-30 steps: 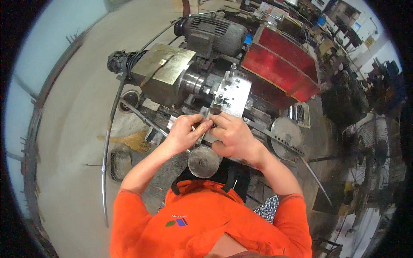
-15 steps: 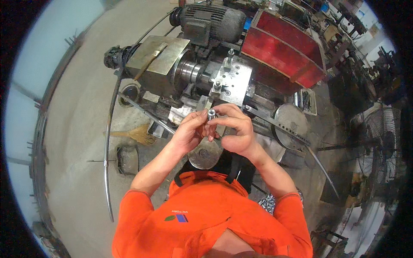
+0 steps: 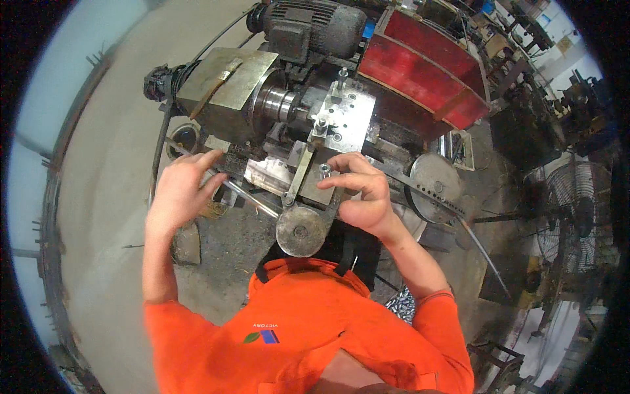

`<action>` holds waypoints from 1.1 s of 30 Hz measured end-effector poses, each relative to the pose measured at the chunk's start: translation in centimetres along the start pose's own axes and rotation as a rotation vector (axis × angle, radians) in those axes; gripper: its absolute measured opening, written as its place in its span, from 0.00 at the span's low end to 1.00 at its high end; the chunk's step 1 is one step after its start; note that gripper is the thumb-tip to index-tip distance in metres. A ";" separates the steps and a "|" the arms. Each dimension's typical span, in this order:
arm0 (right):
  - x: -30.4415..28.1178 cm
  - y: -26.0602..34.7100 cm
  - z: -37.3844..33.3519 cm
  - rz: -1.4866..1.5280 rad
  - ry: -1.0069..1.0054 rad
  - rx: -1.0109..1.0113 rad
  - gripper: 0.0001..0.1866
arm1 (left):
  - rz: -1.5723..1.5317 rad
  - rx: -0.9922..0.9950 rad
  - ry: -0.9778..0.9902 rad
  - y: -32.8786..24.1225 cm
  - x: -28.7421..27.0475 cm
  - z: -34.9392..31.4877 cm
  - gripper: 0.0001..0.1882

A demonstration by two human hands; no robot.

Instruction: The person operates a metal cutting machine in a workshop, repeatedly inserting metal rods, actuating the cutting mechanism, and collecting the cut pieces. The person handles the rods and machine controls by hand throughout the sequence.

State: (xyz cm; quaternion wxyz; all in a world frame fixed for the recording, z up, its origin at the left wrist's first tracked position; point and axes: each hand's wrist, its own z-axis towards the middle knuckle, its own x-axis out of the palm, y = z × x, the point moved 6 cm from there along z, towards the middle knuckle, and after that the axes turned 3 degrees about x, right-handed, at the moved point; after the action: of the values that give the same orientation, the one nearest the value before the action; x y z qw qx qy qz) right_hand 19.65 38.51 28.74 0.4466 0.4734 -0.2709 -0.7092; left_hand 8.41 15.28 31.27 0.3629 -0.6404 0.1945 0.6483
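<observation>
Between the thumb and fingers of my right hand (image 3: 365,197) is a small shiny metal sleeve (image 3: 325,171), its open end facing up. It is above the lathe's cross slide, in front of the steel tool block (image 3: 351,125). My left hand (image 3: 180,190) is out to the left with its fingers apart and nothing visible in it. Those fingers are over the upper end of a long steel lever (image 3: 252,199); whether they touch it I cannot tell. A round metal handwheel (image 3: 300,232) lies below and between my hands. The bright spindle (image 3: 279,104) sits left of the tool block.
Behind the spindle is a grey motor (image 3: 315,29). A red metal box (image 3: 426,72) stands at the back right. Further right are a large disc wheel (image 3: 434,187) and a standing fan (image 3: 567,217). Many small metal parts (image 3: 401,305) lie by my right elbow.
My left hand has let go of the metal sleeve and moved left to the lever. My right hand keeps the sleeve at nearly the same place. The view has shifted slightly.
</observation>
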 end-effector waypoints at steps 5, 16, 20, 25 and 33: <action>0.1 0.1 0.5 0.043 -0.002 0.015 0.21 | 0.106 -0.157 0.137 4.5 0.9 -3.0 0.20; -0.1 -0.4 1.0 0.048 -0.049 0.006 0.22 | 0.090 -0.366 0.077 8.5 0.1 -5.4 0.22; -0.1 -0.6 1.1 0.027 -0.032 0.026 0.22 | 0.105 -0.384 0.097 8.7 0.1 -5.4 0.22; -0.2 -1.0 1.1 0.078 -0.034 0.046 0.22 | 0.087 -0.371 0.082 9.3 0.6 -5.5 0.21; -0.6 -0.3 1.2 -0.009 -0.044 -0.062 0.21 | -0.014 -0.337 0.135 8.1 1.1 -4.5 0.21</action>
State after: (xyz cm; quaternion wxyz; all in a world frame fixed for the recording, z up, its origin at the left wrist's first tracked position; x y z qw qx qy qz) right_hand 18.56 39.14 29.22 0.4518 0.4447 -0.2567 -0.7295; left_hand 5.78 6.99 27.97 0.2412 -0.7356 0.1027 0.6246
